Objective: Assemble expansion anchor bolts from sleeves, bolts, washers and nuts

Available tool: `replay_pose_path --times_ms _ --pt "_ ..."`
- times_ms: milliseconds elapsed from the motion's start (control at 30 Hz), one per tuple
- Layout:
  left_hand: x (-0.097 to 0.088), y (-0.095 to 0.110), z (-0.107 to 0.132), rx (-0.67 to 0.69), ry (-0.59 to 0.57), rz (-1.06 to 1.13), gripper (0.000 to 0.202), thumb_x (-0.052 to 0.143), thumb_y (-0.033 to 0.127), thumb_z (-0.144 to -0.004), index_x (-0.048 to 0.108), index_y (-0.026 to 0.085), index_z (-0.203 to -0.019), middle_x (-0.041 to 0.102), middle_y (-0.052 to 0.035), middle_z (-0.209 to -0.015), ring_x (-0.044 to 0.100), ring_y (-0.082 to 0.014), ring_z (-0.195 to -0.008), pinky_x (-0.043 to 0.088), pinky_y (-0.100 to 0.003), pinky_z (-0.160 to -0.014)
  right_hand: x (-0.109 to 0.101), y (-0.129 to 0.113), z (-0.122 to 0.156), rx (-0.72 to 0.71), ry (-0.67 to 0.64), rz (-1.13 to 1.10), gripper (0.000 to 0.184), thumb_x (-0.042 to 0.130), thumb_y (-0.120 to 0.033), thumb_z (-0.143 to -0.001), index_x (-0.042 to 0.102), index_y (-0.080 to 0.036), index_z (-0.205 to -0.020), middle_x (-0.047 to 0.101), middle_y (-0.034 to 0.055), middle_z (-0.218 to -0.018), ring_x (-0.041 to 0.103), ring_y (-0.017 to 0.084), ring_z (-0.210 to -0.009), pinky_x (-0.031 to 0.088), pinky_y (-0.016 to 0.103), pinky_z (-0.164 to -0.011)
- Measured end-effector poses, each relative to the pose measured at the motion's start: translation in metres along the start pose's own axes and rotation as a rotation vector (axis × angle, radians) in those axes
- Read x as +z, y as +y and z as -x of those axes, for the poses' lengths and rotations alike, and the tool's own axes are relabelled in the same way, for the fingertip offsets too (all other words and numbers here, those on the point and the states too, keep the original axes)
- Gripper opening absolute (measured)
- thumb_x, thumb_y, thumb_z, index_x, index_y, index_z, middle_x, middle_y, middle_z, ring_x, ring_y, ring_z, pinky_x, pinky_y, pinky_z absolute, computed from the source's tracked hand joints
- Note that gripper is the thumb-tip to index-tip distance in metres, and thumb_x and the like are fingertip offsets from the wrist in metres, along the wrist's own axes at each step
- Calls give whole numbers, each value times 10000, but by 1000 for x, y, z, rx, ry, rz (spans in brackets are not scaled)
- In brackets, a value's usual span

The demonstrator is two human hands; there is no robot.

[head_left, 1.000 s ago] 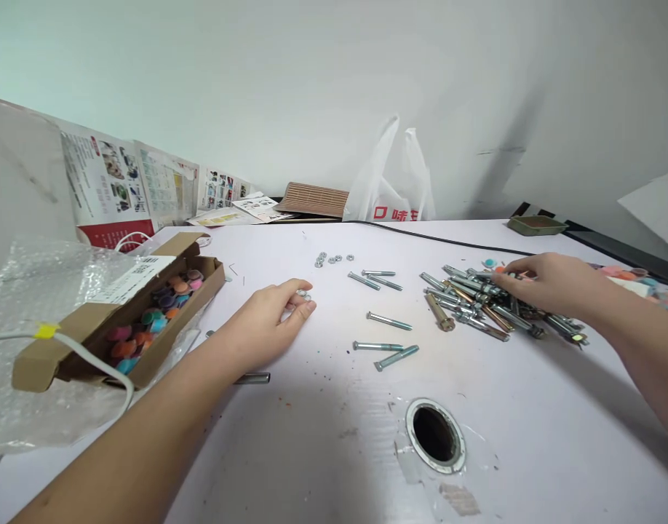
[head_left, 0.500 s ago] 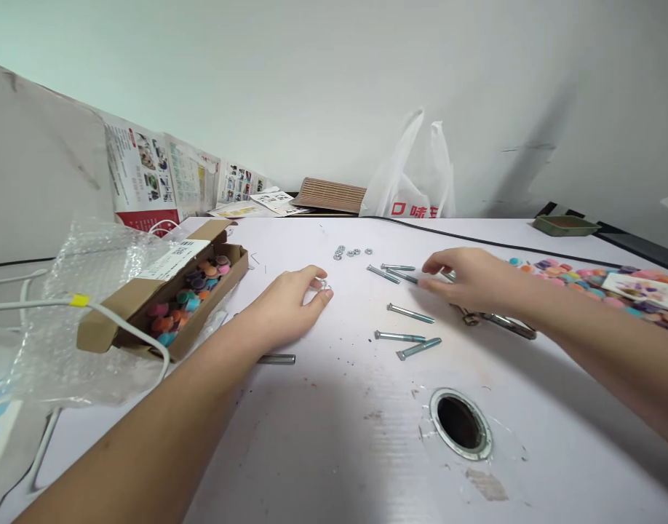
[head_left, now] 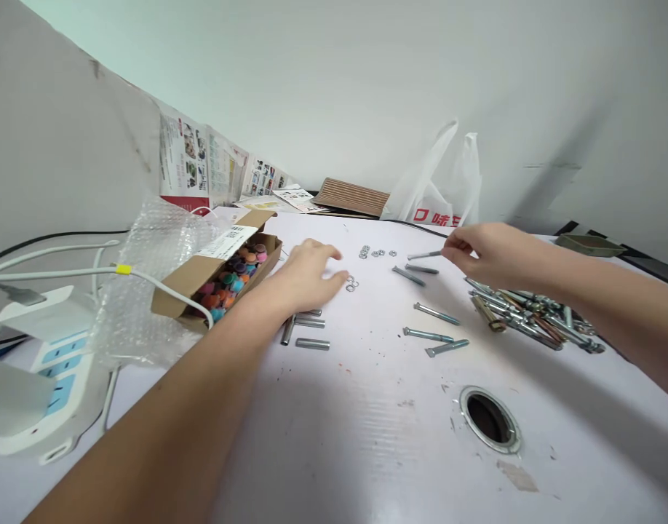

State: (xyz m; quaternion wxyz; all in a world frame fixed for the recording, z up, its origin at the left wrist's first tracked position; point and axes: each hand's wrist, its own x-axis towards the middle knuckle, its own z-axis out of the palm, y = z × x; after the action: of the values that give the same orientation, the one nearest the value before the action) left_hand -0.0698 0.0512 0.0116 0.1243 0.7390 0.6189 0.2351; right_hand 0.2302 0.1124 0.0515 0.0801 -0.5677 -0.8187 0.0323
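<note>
My right hand [head_left: 476, 251] pinches the end of a silver bolt [head_left: 424, 255], whose other end points left. Two more bolts, such as this one [head_left: 409, 276], lie just below it, and a looser group including another bolt [head_left: 436, 313] lies nearer to me. My left hand [head_left: 315, 275] is open, thumb and fingers apart, slightly blurred. Just right of its thumb lie several thin washers [head_left: 351, 285]. Several metal sleeves [head_left: 313, 343] rest below the left wrist, partly covered by the forearm. Several hex nuts [head_left: 378, 252] sit between the hands, farther back.
A heap of bolts and sleeves [head_left: 535, 316] lies under my right forearm. At left are an open cardboard box [head_left: 184, 287] of colourful caps, bubble wrap [head_left: 142, 313], a white cable and a power strip [head_left: 77, 407]. A metal-rimmed hole [head_left: 518, 437] opens in the table. A plastic bag [head_left: 421, 193] stands behind.
The view has swung, shifting the scene rightward. My left hand has drawn back from the washers, leaving them on the table. My right hand now has one bolt apart from the other two.
</note>
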Motion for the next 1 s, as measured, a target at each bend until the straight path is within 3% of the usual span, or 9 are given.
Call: replay_pose_path --times_ms 100,167,267,400,533,700,767,867,1000 --pt "-5 12 7 307 -113 193 488 513 465 -927 549 291 -1381 485 -57 -1443 469 -241 -1300 436 -341 -1020 -9 -56 7 -168 62 21 156 567 -336 -875 642 -204 -838 672 81 -885 561 234 -726 342 358 -625" --pt "-9 17 9 398 -99 259 386 490 377 -949 610 259 -1297 603 -38 -1310 580 -185 -1108 468 -277 -887 -8 -92 10 -306 42 -56 114 596 -266 -863 626 -194 -779 633 93 -806 547 229 -715 295 340 -628" --pt "-13 13 5 364 -30 281 254 444 247 -946 691 198 -980 714 -3 -970 624 -147 -873 450 -260 -758 0 -128 10 -406 149 -32 128 580 -147 -843 576 -177 -718 594 115 -774 523 244 -753 257 336 -642" --pt "-12 -5 -8 182 228 279 234 487 321 -939 666 189 -865 727 -11 -874 632 -163 -792 449 -295 -723 25 -145 18 -375 309 -118 256 449 -288 -945 564 -124 -1104 630 166 -914 540 291 -838 324 371 -685" --pt "-8 -8 -16 29 435 540 195 468 342 -968 550 173 -917 742 -59 -942 672 -156 -847 513 -294 -778 58 -155 29 -536 -50 -208 177 487 -261 -901 602 -164 -994 645 120 -863 559 259 -835 385 358 -701" --pt "-9 4 -13 -47 365 826 263 375 444 -1008 481 208 -1052 707 -53 -957 670 -131 -775 557 -241 -612 79 -162 21 -583 -167 -206 157 533 -240 -872 661 -162 -919 673 105 -867 574 238 -841 419 349 -744" --pt "-10 3 -12 -38 349 782 295 424 439 -990 554 196 -1095 701 -53 -900 654 -135 -765 553 -246 -621 76 -157 17 -582 -182 -213 169 522 -245 -877 670 -163 -881 684 100 -848 582 233 -825 422 350 -746" --pt "-10 -2 -10 4 306 602 310 505 401 -951 681 182 -1081 721 -53 -908 652 -164 -869 534 -300 -797 58 -134 16 -403 -205 -259 217 499 -297 -894 664 -182 -812 692 79 -796 587 204 -701 417 335 -649" --pt "-2 0 -5 24 -2 498 344 530 418 -925 732 182 -1073 720 -62 -1102 631 -206 -1028 478 -313 -893 29 -81 26 -135 -115 -397 252 573 -415 -896 686 -190 -909 707 63 -830 604 170 -658 441 298 -590"
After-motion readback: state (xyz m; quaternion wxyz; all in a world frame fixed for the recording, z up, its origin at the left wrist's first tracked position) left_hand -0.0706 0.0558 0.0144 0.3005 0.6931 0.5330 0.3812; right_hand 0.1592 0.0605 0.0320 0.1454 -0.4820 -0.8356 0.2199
